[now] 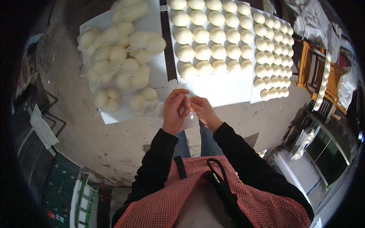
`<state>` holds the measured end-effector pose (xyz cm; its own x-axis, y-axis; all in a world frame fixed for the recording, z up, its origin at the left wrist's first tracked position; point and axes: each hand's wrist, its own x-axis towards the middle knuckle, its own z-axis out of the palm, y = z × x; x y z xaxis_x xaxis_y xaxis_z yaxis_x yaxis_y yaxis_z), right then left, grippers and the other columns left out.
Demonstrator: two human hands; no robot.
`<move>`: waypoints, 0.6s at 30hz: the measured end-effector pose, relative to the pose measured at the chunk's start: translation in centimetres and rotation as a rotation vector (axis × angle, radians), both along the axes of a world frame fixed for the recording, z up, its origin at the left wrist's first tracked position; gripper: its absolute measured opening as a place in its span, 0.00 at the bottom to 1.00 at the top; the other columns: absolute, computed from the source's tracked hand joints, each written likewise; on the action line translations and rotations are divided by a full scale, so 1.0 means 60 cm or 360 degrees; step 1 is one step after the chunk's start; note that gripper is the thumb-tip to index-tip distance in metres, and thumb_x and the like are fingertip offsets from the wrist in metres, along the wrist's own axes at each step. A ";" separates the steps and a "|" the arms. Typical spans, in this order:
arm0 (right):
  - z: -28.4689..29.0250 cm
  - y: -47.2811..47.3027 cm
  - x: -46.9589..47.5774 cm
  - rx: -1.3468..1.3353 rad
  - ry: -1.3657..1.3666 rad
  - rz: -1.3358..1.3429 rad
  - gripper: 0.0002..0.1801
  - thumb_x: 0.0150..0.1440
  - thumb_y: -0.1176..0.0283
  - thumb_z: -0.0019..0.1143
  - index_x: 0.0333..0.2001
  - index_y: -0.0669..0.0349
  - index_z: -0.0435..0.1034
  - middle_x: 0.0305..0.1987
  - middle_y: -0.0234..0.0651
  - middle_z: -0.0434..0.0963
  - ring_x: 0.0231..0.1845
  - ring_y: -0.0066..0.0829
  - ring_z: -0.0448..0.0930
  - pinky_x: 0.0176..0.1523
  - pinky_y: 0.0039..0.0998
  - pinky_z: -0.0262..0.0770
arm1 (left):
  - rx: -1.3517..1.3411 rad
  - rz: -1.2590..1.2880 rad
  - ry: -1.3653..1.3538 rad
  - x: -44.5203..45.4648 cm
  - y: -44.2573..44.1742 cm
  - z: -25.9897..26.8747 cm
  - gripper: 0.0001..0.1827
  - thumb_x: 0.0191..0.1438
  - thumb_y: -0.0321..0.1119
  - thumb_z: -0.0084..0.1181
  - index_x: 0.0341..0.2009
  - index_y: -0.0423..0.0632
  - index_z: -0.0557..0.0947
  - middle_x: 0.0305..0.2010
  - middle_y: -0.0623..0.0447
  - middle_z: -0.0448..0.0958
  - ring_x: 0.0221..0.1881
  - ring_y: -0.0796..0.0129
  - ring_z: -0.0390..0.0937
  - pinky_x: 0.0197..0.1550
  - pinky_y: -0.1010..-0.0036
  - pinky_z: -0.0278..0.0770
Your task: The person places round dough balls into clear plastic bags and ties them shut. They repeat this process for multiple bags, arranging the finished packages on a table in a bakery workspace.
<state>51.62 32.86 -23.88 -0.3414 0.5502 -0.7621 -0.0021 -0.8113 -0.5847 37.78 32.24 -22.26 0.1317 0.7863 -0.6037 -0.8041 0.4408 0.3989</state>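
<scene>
In front of my apron, my left hand [176,112] and my right hand [204,112] meet with fingertips nearly touching. Both appear to pinch a thin, clear plastic bag [188,123], which hangs below them and is hard to make out. Just beyond the hands lies a white board [214,88] carrying rows of round white buns [218,51]. On the left, another white board [156,71] bears several clear bags of buns [132,74], some with gathered necks. The inner fingers of my right hand are partly hidden.
A third board of smaller-looking buns [273,57] stands at the right. Farther right are an orange wooden chair [305,65] and a narrow row of buns [323,82]. A green crate [85,202] sits at lower left. Concrete floor [114,151] surrounds my legs.
</scene>
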 end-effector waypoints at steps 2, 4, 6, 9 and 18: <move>0.004 0.002 0.053 0.0655 -0.0643 0.0186 0.10 0.55 0.69 0.58 0.30 0.67 0.72 0.27 0.31 0.76 0.30 0.16 0.72 0.35 0.22 0.69 | -0.0059 -0.0005 -0.0049 0.040 0.001 -0.005 0.14 0.63 0.40 0.40 0.41 0.43 0.73 0.21 0.57 0.66 0.16 0.77 0.59 0.20 0.81 0.57; -0.016 0.006 0.103 0.0718 -0.0629 -0.0325 0.09 0.51 0.73 0.62 0.26 0.68 0.71 0.26 0.33 0.77 0.30 0.17 0.74 0.35 0.22 0.70 | -0.0120 -0.0011 -0.0264 0.078 -0.007 -0.009 0.10 0.62 0.35 0.44 0.41 0.44 0.74 0.22 0.57 0.67 0.21 0.76 0.62 0.24 0.80 0.59; -0.009 0.024 0.140 0.0886 -0.0878 -0.0298 0.11 0.47 0.71 0.66 0.23 0.66 0.70 0.27 0.36 0.78 0.29 0.21 0.76 0.34 0.23 0.71 | -0.0202 -0.0097 -0.0119 0.133 -0.019 -0.006 0.10 0.61 0.35 0.44 0.41 0.43 0.74 0.23 0.57 0.67 0.23 0.76 0.63 0.26 0.80 0.60; -0.001 0.032 0.181 0.1102 -0.0905 -0.0382 0.12 0.45 0.71 0.67 0.23 0.66 0.70 0.26 0.38 0.78 0.27 0.26 0.77 0.33 0.24 0.71 | -0.0220 -0.0330 0.0185 0.188 -0.014 0.015 0.09 0.59 0.33 0.49 0.42 0.43 0.75 0.24 0.59 0.67 0.25 0.77 0.64 0.28 0.81 0.60; 0.056 0.049 0.342 0.1070 -0.0714 -0.0568 0.09 0.46 0.76 0.64 0.20 0.65 0.70 0.29 0.36 0.78 0.34 0.25 0.78 0.38 0.24 0.71 | 0.0057 -0.1326 0.1130 0.342 0.027 0.029 0.08 0.53 0.33 0.59 0.34 0.42 0.79 0.23 0.63 0.69 0.23 0.83 0.63 0.24 0.83 0.60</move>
